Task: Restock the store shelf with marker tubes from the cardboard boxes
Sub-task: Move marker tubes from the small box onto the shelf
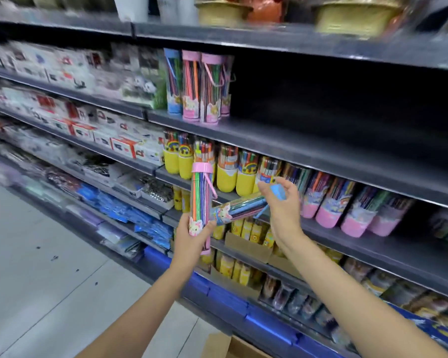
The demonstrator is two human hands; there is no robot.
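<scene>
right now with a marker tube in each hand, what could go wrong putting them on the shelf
1. The right hand pinches the blue tube only by its cap end, lying sideways; it could slip or the cap pop off.
2. The blue tube's base nearly meets the pink tube in the left hand; they may knock together.
3. The tubes standing on the shelf are tall and narrow; a nudge could topple them.
</scene>
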